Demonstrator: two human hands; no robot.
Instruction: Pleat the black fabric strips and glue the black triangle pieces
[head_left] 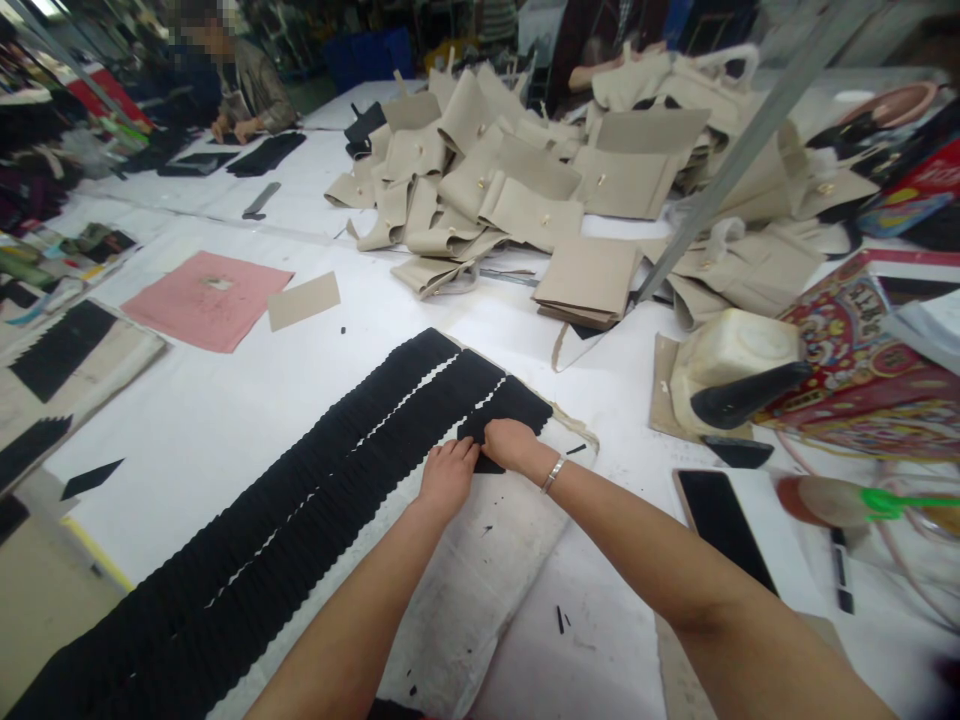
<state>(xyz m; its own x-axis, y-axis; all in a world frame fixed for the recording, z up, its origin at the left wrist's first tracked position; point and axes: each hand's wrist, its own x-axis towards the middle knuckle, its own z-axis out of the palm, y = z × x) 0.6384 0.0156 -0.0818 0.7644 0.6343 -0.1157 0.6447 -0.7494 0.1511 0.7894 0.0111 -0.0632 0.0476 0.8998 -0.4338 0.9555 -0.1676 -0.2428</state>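
Note:
Two long rows of overlapping black flat pieces (300,500) run diagonally over a pale board (480,590). A shorter third row (521,400) starts at the board's far end. There, my right hand (514,445), with a silver bracelet at the wrist, has its fingers closed on a black piece (491,465). Close beside it, my left hand (450,472) has its fingers bent and pressed together at the left edge of the same piece. Both thumbs are mostly hidden, and I cannot tell whether more than one piece is held.
Beige bag parts (525,190) are heaped across the table's far side, with a slanted metal post (720,190) in front. A pink sheet (208,300) lies left. At right are a whitish container (739,365), a phone (724,530) and a bottle (821,500). A person (251,90) works far left.

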